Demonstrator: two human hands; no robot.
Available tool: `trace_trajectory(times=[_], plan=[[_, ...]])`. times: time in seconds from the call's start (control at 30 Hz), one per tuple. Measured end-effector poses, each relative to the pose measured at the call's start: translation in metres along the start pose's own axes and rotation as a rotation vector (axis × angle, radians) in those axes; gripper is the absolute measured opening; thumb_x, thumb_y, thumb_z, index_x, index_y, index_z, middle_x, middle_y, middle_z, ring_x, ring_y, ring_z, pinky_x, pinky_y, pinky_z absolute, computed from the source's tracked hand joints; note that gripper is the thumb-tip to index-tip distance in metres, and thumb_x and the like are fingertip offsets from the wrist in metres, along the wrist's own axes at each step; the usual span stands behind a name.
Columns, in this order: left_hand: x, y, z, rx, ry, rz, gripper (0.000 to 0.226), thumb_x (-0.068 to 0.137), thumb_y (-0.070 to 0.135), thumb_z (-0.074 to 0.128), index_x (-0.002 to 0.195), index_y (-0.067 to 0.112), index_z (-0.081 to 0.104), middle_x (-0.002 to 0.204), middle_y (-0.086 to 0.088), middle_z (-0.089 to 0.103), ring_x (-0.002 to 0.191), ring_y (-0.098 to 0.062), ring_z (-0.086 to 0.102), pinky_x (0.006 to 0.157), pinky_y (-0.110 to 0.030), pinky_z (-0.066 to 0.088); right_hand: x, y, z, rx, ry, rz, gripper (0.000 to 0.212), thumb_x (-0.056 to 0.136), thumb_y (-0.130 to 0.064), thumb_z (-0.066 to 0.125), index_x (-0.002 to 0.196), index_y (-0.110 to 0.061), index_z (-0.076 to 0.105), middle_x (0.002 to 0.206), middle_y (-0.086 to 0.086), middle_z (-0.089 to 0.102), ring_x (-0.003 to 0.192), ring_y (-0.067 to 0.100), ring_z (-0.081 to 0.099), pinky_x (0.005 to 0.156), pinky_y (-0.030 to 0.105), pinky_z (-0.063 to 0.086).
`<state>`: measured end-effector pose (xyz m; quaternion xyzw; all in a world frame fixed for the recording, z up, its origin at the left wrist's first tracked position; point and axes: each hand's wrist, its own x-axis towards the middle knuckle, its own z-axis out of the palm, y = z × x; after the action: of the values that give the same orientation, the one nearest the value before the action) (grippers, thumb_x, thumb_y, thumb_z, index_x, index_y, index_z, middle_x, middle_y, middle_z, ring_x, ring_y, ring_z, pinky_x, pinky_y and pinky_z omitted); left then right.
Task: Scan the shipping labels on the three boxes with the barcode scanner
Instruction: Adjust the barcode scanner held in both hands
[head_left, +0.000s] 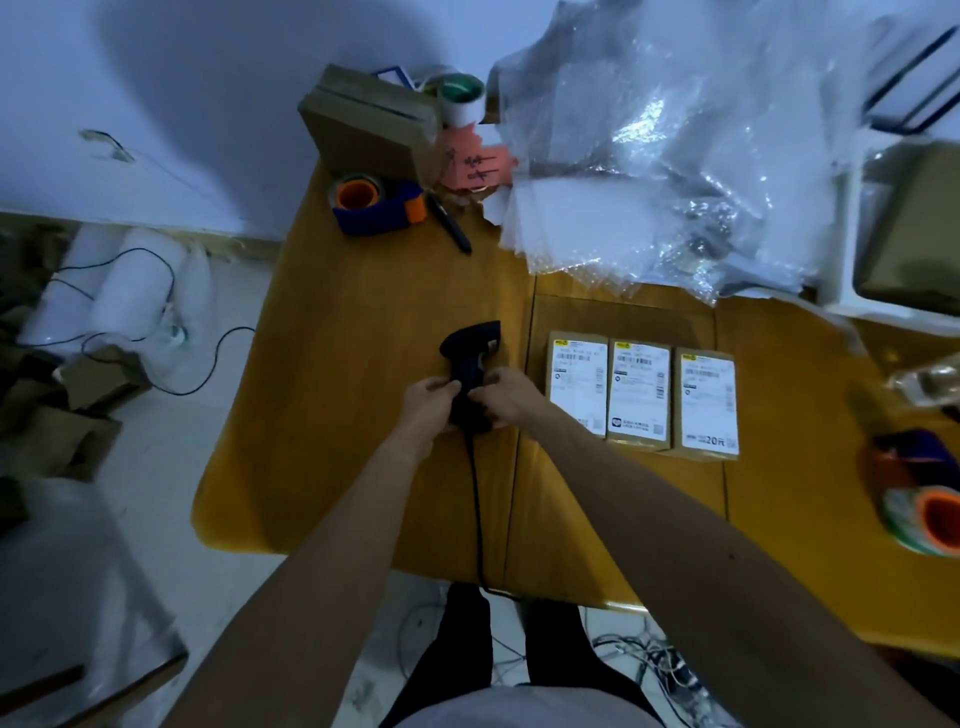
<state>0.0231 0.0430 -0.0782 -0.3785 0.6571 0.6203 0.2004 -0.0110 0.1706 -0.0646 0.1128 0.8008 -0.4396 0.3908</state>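
Both hands, left hand (427, 402) & right hand (503, 396), grip scanner (470, 374) handle; aim head right of fingers at 3 boxes (641, 397).

I can read only "20" with a character after it at the bottom of the label (710, 402) on the box (707, 449) farthest from the scanner (470, 374); the other labels' print is too small.

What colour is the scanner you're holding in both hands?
The barcode scanner is black, with a black cable; the head view, the only one, shows it.
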Motion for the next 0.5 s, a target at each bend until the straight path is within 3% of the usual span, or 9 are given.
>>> trace_trajectory(times=[0.07,0.17,0.3,0.4,0.5], plan=[[-0.001,0.002,0.001,-0.017,-0.002,-0.004,0.018,0.102,0.023,0.060,0.114,0.010,0.064,0.101,-0.002,0.066,0.093,-0.018,0.065,0.079,-0.036,0.059,-0.005,0.000,-0.002,0.014,-0.008,-0.006,0.029,0.096,-0.023,0.062,0.120,-0.006,0.059,0.107,0.017,0.066,0.098,0.033,0.069,0.078,0.043,0.060],[-0.002,0.007,0.003,-0.015,-0.007,0.001,0.026,0.098,0.031,0.065,0.107,0.007,0.069,0.107,-0.009,0.071,0.101,-0.025,0.068,0.084,-0.040,0.058,-0.014,-0.001,-0.003,0.032,-0.020,-0.048,0.028,0.097,-0.022,0.061,0.121,-0.008,0.056,0.103,0.014,0.065,0.091,0.028,0.068,0.072,0.037,0.058],[-0.012,0.017,0.008,-0.010,-0.007,-0.013,0.047,0.094,0.041,0.068,0.122,0.004,0.065,0.111,-0.011,0.069,0.098,-0.025,0.067,0.071,-0.033,0.053,-0.028,-0.002,-0.003,0.058,-0.055,-0.159,0.024,0.097,-0.015,0.057,0.115,0.001,0.061,0.095,0.016,0.067,0.082,0.026,0.064,0.075,0.039,0.055],[-0.024,0.025,0.009,-0.045,-0.022,-0.012,0.055,0.091,0.043,0.071,0.130,0.004,0.061,0.119,-0.014,0.069,0.107,-0.030,0.067,0.081,-0.038,0.057,-0.044,-0.005,-0.010,0.075,-0.054,-0.229,0.028,0.095,-0.016,0.057,0.118,0.000,0.064,0.107,0.023,0.070,0.089,0.033,0.068,0.081,0.043,0.057],[-0.040,0.034,0.010,-0.079,-0.049,0.068,0.050,0.090,0.039,0.073,0.125,0.005,0.066,0.115,-0.014,0.073,0.104,-0.028,0.071,0.086,-0.039,0.059,-0.064,-0.010,-0.025,0.114,-0.048,-0.250,0.030,0.098,-0.016,0.057,0.122,0.001,0.062,0.111,0.025,0.069,0.096,0.039,0.068,0.090,0.049,0.056]])
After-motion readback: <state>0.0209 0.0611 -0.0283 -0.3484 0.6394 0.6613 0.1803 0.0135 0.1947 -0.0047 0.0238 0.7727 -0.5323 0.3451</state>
